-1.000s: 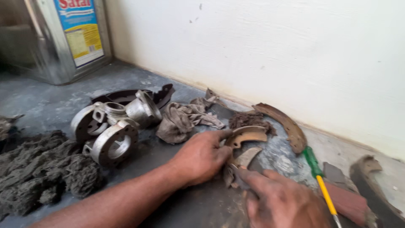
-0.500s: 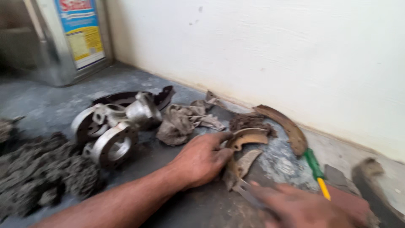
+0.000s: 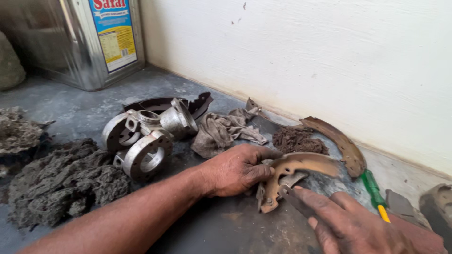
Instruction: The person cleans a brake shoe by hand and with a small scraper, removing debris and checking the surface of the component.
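Note:
My left hand (image 3: 235, 169) rests on the dark floor and grips the near end of a curved rusty brake shoe (image 3: 294, 170), thumb on top. My right hand (image 3: 351, 223) sits at the lower right, fingers closed around a thin grey metal blade (image 3: 293, 197) whose tip touches the shoe's lower end. A second, longer brake shoe (image 3: 341, 143) lies by the wall behind them. A green-handled screwdriver (image 3: 374, 190) lies just right of my right hand.
A grey rag (image 3: 221, 131) and a cluster of metal drum and hub parts (image 3: 146, 134) lie to the left. Clumps of dark greasy waste (image 3: 66, 181) cover the near left. A metal tin (image 3: 89, 42) stands in the corner. The white wall (image 3: 306, 56) runs behind.
My right hand has drawn back toward the lower right and now sets the blade's tip against the shoe. My left hand has shifted its grip on the brake shoe.

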